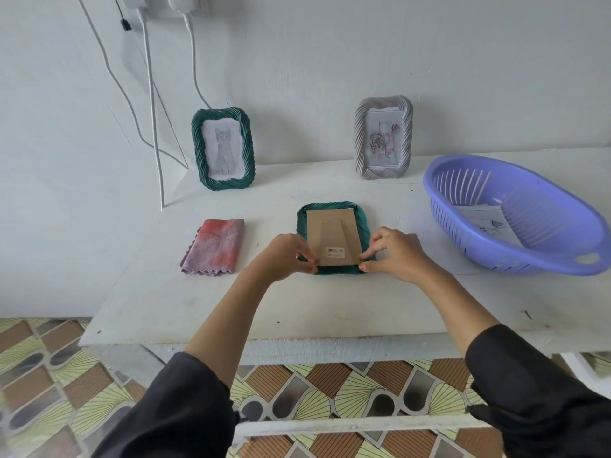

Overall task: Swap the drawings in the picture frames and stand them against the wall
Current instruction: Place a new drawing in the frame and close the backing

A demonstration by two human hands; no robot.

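A green frame [334, 206] lies face down in the middle of the white table [297, 302], its brown cardboard back [332, 234] with a barcode sticker facing up. My left hand [287, 256] pinches the near left corner of that back. My right hand [393, 252] pinches the near right corner. A second green frame [223, 148] with a cat drawing leans upright against the wall at the back left. A grey frame [383, 137] with a rose drawing leans against the wall at the back right.
A folded pink and red cloth [215, 247] lies left of the flat frame. A purple slotted plastic basket [515, 214] with a paper drawing [489, 221] inside stands at the right. White cables [150, 104] hang down the wall at the left. Patterned floor shows below the table edge.
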